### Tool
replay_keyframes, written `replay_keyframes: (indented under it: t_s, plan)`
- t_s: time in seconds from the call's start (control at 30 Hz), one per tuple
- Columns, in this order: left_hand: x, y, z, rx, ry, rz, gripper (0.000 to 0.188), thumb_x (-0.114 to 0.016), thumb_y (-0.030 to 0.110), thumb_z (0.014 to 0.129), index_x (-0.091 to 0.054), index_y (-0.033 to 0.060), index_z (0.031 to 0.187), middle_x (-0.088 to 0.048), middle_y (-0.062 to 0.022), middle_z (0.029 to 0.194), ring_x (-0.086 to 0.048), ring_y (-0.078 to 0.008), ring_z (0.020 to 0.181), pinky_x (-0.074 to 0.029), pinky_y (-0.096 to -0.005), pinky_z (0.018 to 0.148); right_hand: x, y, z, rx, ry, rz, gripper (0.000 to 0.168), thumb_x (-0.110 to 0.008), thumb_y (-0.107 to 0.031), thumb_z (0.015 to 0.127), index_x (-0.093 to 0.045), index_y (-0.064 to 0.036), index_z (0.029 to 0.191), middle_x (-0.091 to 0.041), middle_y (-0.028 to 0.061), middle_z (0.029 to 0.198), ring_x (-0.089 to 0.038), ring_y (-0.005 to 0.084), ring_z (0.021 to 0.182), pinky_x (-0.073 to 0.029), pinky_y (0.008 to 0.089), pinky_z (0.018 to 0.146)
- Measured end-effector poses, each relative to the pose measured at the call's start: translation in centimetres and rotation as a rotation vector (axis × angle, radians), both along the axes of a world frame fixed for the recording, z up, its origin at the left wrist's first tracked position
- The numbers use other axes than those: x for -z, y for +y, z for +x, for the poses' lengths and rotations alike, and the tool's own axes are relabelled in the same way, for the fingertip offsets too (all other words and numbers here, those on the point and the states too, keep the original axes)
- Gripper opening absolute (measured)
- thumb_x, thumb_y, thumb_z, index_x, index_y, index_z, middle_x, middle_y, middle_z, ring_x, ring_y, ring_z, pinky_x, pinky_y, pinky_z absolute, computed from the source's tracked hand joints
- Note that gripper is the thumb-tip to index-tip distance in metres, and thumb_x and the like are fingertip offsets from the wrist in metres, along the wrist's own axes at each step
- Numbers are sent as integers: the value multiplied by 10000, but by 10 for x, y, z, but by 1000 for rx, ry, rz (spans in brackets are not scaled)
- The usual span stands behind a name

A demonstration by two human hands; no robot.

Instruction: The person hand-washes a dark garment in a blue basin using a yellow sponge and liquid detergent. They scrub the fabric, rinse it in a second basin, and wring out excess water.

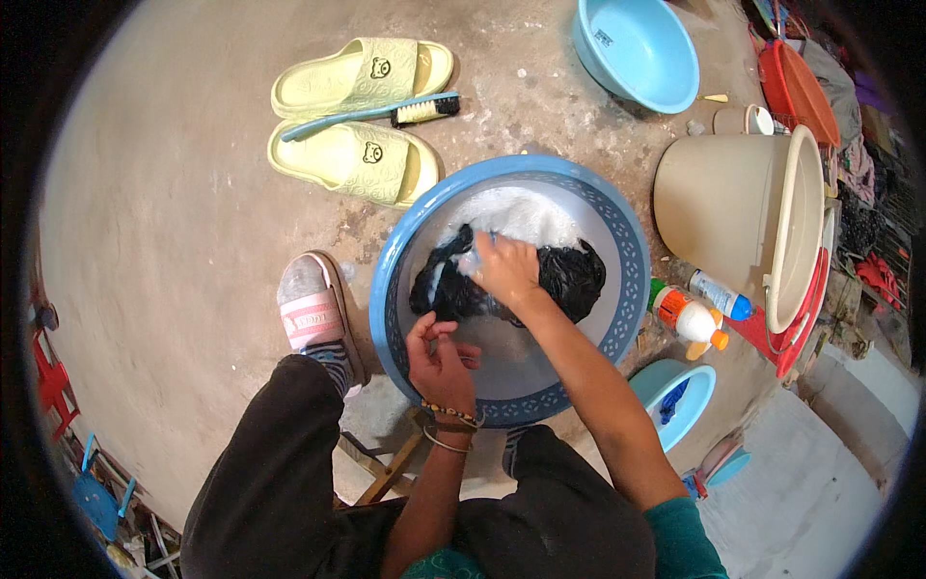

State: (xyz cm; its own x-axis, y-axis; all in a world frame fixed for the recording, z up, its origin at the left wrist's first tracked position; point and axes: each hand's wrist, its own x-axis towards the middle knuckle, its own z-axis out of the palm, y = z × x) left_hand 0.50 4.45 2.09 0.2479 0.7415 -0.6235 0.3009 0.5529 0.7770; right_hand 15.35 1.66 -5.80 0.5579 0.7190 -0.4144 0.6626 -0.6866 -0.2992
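Note:
A blue plastic basin [636, 246] with a patterned inner wall stands before me, holding cloudy, sudsy water. Wet black cloth [571, 279] lies bunched in it. My right hand [506, 268] rests on the cloth, fingers bent and blurred; a bluish-white patch of suds or some small object shows at the fingertips, and I cannot tell which. Over the near left side of the basin is my left hand [443, 354], with loosely curled fingers apart and nothing held. Bracelets [452, 416] circle that wrist. White foam [517, 210] floats along the basin's far side.
Yellow slide sandals [362, 163] lie at upper left, with a blue-handled scrub brush [427, 110] across them. A light-blue basin [644, 58] stands at upper right. To the right are a beige bucket [723, 195], a white bottle [691, 318], a blue-capped container [720, 295] and a small basin [694, 420].

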Motion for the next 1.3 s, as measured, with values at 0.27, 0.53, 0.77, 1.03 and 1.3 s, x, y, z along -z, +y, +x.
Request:
replay_keyframes:
  t_s: [0.27, 0.53, 0.77, 1.03, 1.3]
  plan:
    - [-1, -4, 3, -129, -91, -70, 238, -430, 36, 895, -477, 38, 1128, -585, -65, 889, -573, -126, 521, -452, -223, 405, -54, 8, 49, 78, -8, 130, 278, -649, -270, 690, -622, -48, 855, -603, 183, 875, -593, 350, 815, -468, 434, 727]
    - [-3, -5, 0, -145, -59, -52, 225, -432, 32, 896, -491, 37, 1114, -591, -54, 879, -569, -114, 521, -445, -218, 413, -132, -54, -10, -150, 100, 163, 574, -740, -189, 654, -506, -153, 1176, -396, 175, 1270, -417, 374, 1112, -370, 479, 844]
    - [-1, -2, -1, -37, -62, 39, 221, -424, 37, 897, -477, 27, 1112, -594, -58, 873, -557, -105, 507, -439, -216, 414, -24, -12, -42, -184, -151, -46, 709, -691, -430, 695, -394, -211, 1300, -368, 153, 1288, -404, 405, 1086, -400, 542, 810]
    - [-5, 3, -1, -19, -41, 63, 220, -415, 55, 906, -472, 19, 1116, -586, -56, 876, -558, -98, 526, -439, -211, 412, 2, 9, 12, 54, -78, 95, 605, -645, -496, 703, -568, -46, 1099, -625, 211, 906, -608, 365, 829, -477, 446, 741]
    - [-49, 53, 27, -263, -291, 106, 271, -445, 71, 907, -434, 8, 1170, -578, -84, 904, -545, -112, 521, -434, -205, 401, -64, 2, 55, 99, 285, 281, 422, -650, -279, 725, -562, 39, 989, -556, 224, 955, -549, 371, 893, -442, 394, 796]
